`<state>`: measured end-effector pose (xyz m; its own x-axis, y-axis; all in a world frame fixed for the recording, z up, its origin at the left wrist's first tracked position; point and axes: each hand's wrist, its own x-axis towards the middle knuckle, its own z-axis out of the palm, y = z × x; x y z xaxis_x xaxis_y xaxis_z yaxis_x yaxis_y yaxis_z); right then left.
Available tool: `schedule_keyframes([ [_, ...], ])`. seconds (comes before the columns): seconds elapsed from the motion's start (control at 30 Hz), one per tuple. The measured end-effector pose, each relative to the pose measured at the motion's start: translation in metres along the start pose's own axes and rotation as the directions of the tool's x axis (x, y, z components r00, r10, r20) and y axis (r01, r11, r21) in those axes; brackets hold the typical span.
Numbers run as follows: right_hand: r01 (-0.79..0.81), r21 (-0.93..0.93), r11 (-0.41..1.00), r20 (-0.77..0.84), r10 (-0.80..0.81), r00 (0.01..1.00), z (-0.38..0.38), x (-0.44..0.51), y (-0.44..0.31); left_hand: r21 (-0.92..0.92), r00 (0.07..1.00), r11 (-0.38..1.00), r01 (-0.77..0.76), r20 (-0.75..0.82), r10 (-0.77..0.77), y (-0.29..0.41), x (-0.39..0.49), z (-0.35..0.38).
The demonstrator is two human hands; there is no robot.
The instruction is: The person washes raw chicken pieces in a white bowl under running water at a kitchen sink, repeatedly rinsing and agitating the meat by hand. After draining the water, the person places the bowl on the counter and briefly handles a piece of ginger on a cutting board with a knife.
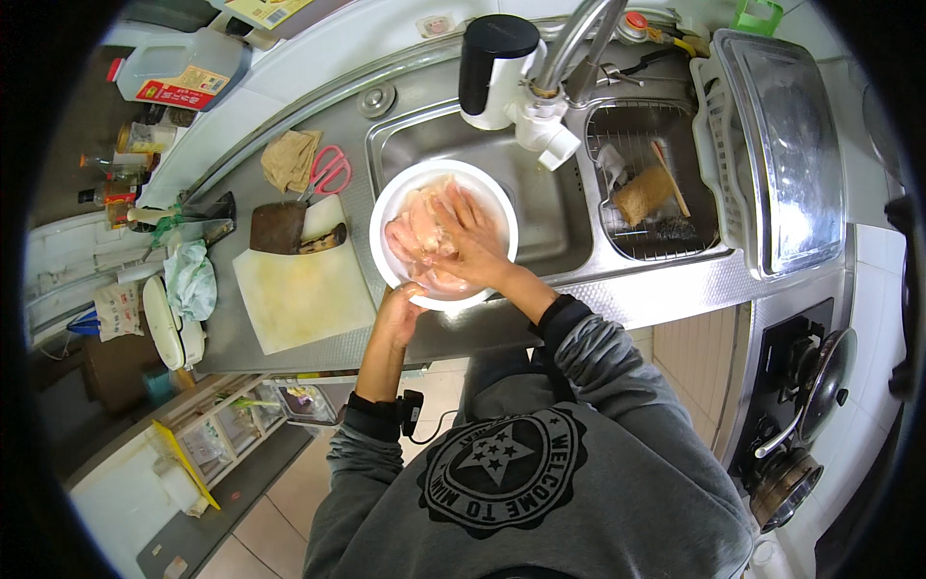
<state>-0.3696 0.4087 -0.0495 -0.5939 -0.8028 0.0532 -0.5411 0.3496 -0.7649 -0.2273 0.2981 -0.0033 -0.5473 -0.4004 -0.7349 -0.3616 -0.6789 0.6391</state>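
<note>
A round white bowl (pixel 379 242) sits at the left end of the larger sink basin, overlapping its edge. Inside lie pale pink pieces of raw meat (pixel 414 221), probably chicken, in what looks like cloudy water. My right hand (pixel 474 244) reaches into the bowl over the near rim, palm down on the meat with the fingers spread. At the bowl's near left side, my left hand (pixel 399 313) grips the rim; its fingertips are partly hidden. Left of the bowl, a cleaver (pixel 278 227) with a worn handle lies across a whitish cutting board (pixel 304 300).
Pink-handled scissors (pixel 331 170) and a tan cloth (pixel 289 159) lie behind the board. A faucet with a water filter (pixel 499 69) overhangs the sink (pixel 557 224). The right basin holds a wire rack (pixel 636 137) and a brown sponge (pixel 642 195). A lidded dish rack (pixel 785 152) stands at right.
</note>
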Motion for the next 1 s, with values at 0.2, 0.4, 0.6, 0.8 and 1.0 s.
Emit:
schedule_keyframes([
  [0.2,0.042,0.119,0.992,-0.053,-0.036,0.998,0.004,-0.010,0.001,0.091,0.999,0.996,0.001,-0.050,0.003,0.000,-0.015,0.012],
  [0.4,0.054,0.079,0.995,-0.063,-0.049,0.997,-0.001,-0.019,0.002,0.085,0.997,0.996,0.031,-0.068,-0.025,-0.013,-0.020,0.016],
  [0.6,0.094,0.002,0.996,-0.079,-0.094,0.992,-0.042,-0.023,-0.002,-0.197,0.993,0.974,0.110,0.062,-0.100,-0.036,-0.016,0.020],
  [0.8,0.052,0.159,0.986,-0.466,0.029,0.884,-0.087,-0.031,0.036,-0.359,0.995,0.929,0.092,0.078,-0.069,-0.048,-0.008,0.018],
  [1.0,-0.221,0.128,0.967,-0.461,0.255,0.850,-0.108,-0.026,0.123,-0.349,1.000,0.937,0.002,-0.013,-0.007,-0.034,-0.010,-0.003],
])
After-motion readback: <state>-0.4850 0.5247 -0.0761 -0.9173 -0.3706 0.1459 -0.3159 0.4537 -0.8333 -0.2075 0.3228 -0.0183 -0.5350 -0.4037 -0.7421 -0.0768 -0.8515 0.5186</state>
